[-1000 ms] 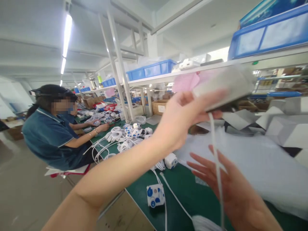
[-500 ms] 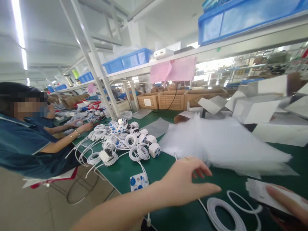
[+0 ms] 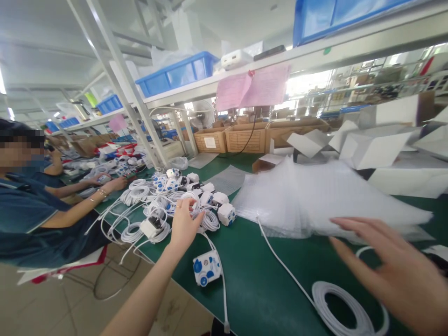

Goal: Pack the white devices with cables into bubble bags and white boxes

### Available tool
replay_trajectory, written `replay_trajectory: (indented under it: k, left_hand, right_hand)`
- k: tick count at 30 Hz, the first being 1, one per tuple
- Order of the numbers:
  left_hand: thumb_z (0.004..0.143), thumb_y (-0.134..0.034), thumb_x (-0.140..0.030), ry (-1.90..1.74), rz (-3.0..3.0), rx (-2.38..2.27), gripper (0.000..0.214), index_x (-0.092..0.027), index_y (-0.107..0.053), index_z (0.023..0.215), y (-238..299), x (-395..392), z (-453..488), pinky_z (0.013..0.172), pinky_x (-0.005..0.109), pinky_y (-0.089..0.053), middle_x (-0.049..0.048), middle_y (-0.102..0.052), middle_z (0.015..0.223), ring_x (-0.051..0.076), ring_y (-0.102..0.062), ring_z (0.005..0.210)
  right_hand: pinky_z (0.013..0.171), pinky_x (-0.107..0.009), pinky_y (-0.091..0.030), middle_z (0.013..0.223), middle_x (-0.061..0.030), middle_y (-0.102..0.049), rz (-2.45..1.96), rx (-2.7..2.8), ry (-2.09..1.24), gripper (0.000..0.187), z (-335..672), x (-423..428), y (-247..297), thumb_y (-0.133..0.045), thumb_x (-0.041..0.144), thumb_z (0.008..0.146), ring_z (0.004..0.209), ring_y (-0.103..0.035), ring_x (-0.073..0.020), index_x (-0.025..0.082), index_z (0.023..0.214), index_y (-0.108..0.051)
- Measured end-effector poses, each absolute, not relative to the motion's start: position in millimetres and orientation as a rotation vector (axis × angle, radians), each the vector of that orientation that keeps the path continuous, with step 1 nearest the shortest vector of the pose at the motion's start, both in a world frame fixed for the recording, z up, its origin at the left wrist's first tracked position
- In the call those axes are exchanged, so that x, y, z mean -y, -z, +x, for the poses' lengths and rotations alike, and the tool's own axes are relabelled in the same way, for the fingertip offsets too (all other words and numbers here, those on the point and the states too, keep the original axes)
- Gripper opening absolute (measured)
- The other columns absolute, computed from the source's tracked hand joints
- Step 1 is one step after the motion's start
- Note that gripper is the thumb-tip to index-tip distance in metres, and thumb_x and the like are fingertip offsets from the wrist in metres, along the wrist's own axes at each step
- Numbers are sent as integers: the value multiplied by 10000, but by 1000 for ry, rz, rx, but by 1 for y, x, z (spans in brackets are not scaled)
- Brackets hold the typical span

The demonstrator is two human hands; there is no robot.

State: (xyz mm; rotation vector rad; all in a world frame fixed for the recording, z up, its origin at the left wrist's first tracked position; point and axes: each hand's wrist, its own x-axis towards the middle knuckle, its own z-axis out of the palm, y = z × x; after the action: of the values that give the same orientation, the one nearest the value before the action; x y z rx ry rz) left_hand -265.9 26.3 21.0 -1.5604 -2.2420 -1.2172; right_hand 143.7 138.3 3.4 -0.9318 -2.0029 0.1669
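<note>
toward half past seven from the middle of the view, the left hand (image 3: 185, 221) reaches into a heap of white cables and sockets (image 3: 154, 205), its fingers curled at a small cable coil (image 3: 211, 221). the gap between thumb and fingertips is narrow, and i cannot tell whether they grip the coil or only hover by it. just past six o'clock, a white socket block with round blue faces (image 3: 207, 268) lies on the green table (image 3: 269, 289), near the left forearm; a white cord (image 3: 224, 298) passes along its side and on toward six.

out at four o'clock, the right hand (image 3: 395, 275) is held above the table, thumb and fingers spread wide apart. a larger white coil (image 3: 320, 298) lies at half past four, just beside that hand and partly behind it, one end of its cable stretching toward ten o'clock to the edge of some stacked translucent sheets (image 3: 297, 200). those fan out between three and four, and open white cartons (image 3: 371, 149) are jumbled behind them, near three.

cardboard boxes (image 3: 245, 140) line the back at half past one, below pink papers (image 3: 266, 88) hanging from a shelf (image 3: 311, 58). a blue bin (image 3: 178, 72) sits up there at eleven. near nine, a co-worker (image 3: 24, 210) in a teal shirt sits with hands over the table.
</note>
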Motion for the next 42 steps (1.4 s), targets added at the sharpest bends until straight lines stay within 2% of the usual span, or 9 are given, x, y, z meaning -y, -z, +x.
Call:
replay_trajectory:
  k: [5,9,12,16,22,29,31,34,42]
  left_hand:
    - [941,-548,-284,1090,-1852,2170,225,-181,-679,790,-21,-15,-245,756,359,-554,53,-659,805,228,-636,773]
    - [957,-491,-199,1012,-2031,2035,314,-184,-706,1186,-14,6,-221,996,438,-532,118,-692,1150,275,-624,1093]
    - [979,-425,-162,1006,-2083,1948,386,-176,-662,1283,-6,19,-219,1017,409,-542,131,-675,1232,254,-634,1132]
    - [987,-418,-147,1064,-2014,1893,315,-210,-712,1078,-5,28,-247,891,287,-581,69,-709,1100,189,-685,1000]
    - [934,-514,-165,1003,-1706,1972,201,-177,-661,1069,-11,34,-309,957,458,-528,106,-667,1087,290,-621,1055]
    - [838,-645,-107,712,-1726,2096,208,-168,-693,1031,-10,21,-329,864,462,-498,118,-689,1047,334,-637,984]
    - [859,-661,-133,660,-1741,2111,69,-180,-705,883,-11,17,-329,828,435,-478,91,-696,919,319,-642,909]
    - [933,-631,-204,662,-1768,2122,210,-188,-671,728,-17,15,-332,784,367,-461,51,-679,776,266,-645,819]
    - [1011,-532,-257,701,-1984,2105,270,-200,-689,798,-33,18,-328,690,247,-472,11,-691,805,179,-649,756]
  right_hand:
    - [984,-427,-535,1270,-113,-660,-700,2361,-383,340,8,-119,-29,-522,252,971,1165,-629,-285,200,1298,-596]
    - [999,-340,-504,1163,-119,-697,-752,2511,-474,262,-75,-135,-39,-439,176,1043,1110,-643,-223,141,1155,-673]
    - [987,-382,-505,1004,-91,-718,-730,2638,-506,198,-122,-147,-43,-553,216,1029,1017,-667,-215,134,921,-697]
    - [978,-437,-513,995,-57,-699,-750,2747,-606,171,-154,-157,-37,-721,284,949,1010,-660,-216,133,881,-677]
    - [891,-377,-518,949,-41,-678,-699,2542,-1029,169,-150,-165,-25,-679,277,941,931,-640,-195,147,836,-652]
    - [601,-259,-443,680,-3,-566,-543,2168,-1573,317,-136,-153,-23,-506,510,798,619,-541,-151,197,753,-516]
    - [578,-249,-405,637,14,-501,-518,2133,-1591,368,-131,-150,-24,-494,564,775,590,-490,-136,207,688,-466]
    - [547,-247,-356,569,26,-447,-492,2225,-1550,466,-119,-153,-26,-542,621,754,551,-439,-122,209,576,-418]
    - [569,-270,-386,607,-31,-633,-752,2470,-1134,443,-114,-178,-42,-543,492,908,571,-581,-170,180,599,-607]
